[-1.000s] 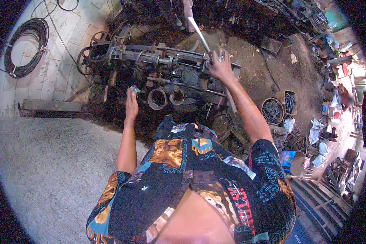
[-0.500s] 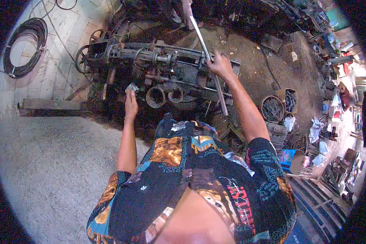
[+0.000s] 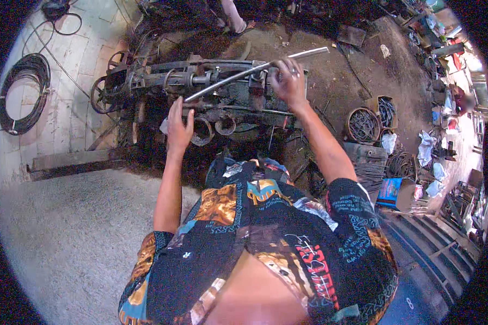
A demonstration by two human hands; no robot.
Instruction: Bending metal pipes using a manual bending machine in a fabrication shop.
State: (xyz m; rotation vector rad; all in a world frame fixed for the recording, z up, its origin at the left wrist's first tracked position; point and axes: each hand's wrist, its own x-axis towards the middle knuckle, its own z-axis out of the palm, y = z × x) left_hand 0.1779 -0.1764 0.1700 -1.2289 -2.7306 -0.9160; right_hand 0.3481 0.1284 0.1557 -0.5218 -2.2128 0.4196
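A long metal rod [image 3: 228, 80] lies slantwise over a greasy black machine [image 3: 171, 81], its right end higher and paler. My right hand [image 3: 289, 82] is closed round the rod toward that end, with a ring on one finger. By the rod's lower left end is my left hand [image 3: 178, 125], its fingertips next to the rod's tip; whether they touch it I cannot tell. A small pale, shiny thing [image 3: 164, 127] sticks out at the left side of that hand, partly hidden by the fingers. Two round pipe mouths [image 3: 203, 133] of the machine open just right of my left hand.
Coiled black hose [image 3: 44, 89] lies on the pale floor tiles at left. A wooden beam [image 3: 76, 160] borders the concrete. Right of the machine stand a round basket of metal pieces [image 3: 363, 124] and a cardboard box [image 3: 385, 108]. Another person's foot [image 3: 246, 27] shows beyond the machine.
The rod has swung from steeply upright to a flatter slant, its lower end now at my left hand. My right hand has shifted slightly up; my left hand has turned, fingers raised.
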